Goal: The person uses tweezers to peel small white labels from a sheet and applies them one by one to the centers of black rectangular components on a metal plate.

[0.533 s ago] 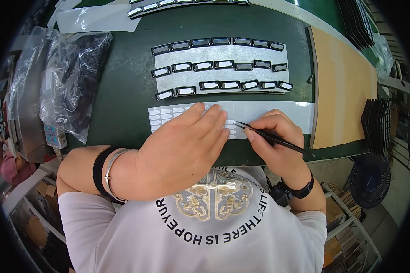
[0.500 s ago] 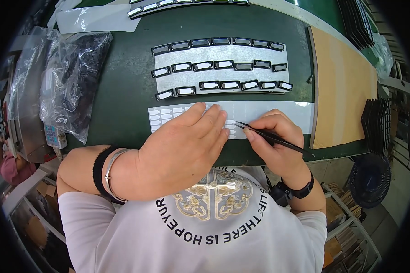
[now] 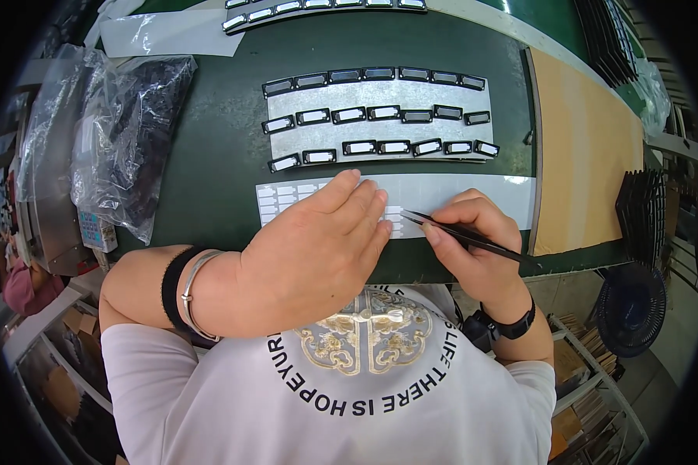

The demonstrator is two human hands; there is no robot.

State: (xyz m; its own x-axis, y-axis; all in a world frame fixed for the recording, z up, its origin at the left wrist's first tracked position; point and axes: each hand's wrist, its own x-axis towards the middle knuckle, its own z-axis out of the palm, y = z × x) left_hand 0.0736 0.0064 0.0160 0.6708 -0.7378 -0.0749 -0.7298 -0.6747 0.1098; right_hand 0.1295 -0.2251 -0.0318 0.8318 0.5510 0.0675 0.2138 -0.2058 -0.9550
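Note:
A pale backing sheet (image 3: 473,186) carrying rows of small white stickers (image 3: 287,191) lies along the near edge of the table. Across its middle, my left hand (image 3: 326,240) rests flat with the fingers stretched out, holding nothing. My right hand (image 3: 477,236) pinches black tweezers (image 3: 465,232), whose tips are at the stickers just right of my left fingertips. Just beyond the sheet is a grey metal plate (image 3: 310,141) bearing three rows of small black rectangular frames (image 3: 349,115). Many of these have white or grey faces.
A brown cardboard sheet (image 3: 585,155) lies at the right, beside stacked black parts (image 3: 642,213). Clear plastic bags (image 3: 120,139) with dark contents are at the left. Another strip of frames (image 3: 318,6) sits at the far edge near a white sheet (image 3: 171,32). A fan (image 3: 632,310) stands lower right.
The view has shifted slightly. The tweezers stay in my right hand with their tips by the stickers, and my left hand remains flat on the sheet.

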